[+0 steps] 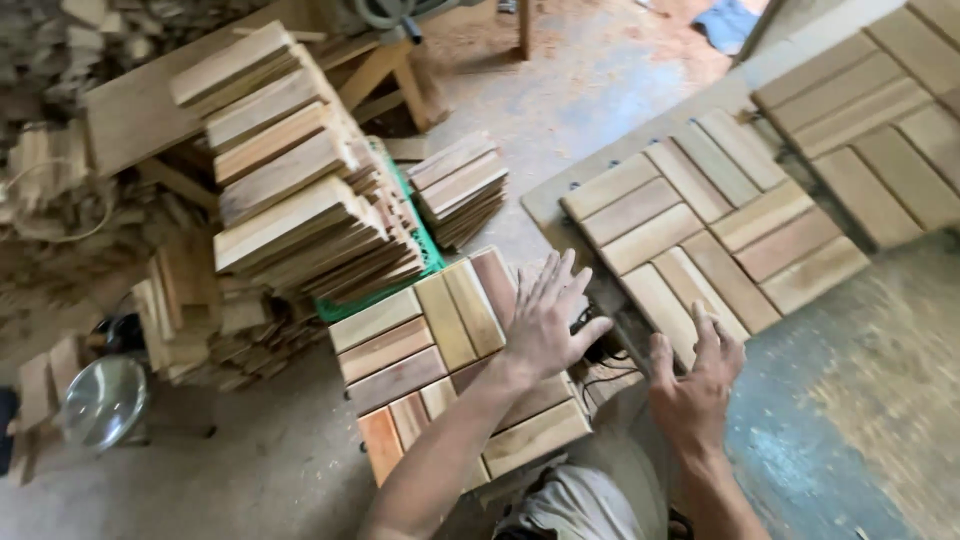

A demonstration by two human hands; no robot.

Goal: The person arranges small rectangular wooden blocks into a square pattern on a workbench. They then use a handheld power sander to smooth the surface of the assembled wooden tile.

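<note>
My left hand (548, 318) lies flat with fingers spread on the right edge of a wooden slat tile (425, 350) resting on a low stack in front of me. My right hand (695, 375) is open, fingers spread, touching the near corner of a second slat tile (715, 235) that lies on a board to the right. A dark cable or clip (600, 350) sits between the two hands. Neither hand grips anything.
A tall pile of loose wooden slats (290, 170) stands on a green crate at left, with a smaller slat pile (460, 185) behind. More finished tiles (880, 130) lie at the upper right. A metal bowl (103, 400) sits at left. A wooden bench (390, 60) stands behind on the dusty concrete floor.
</note>
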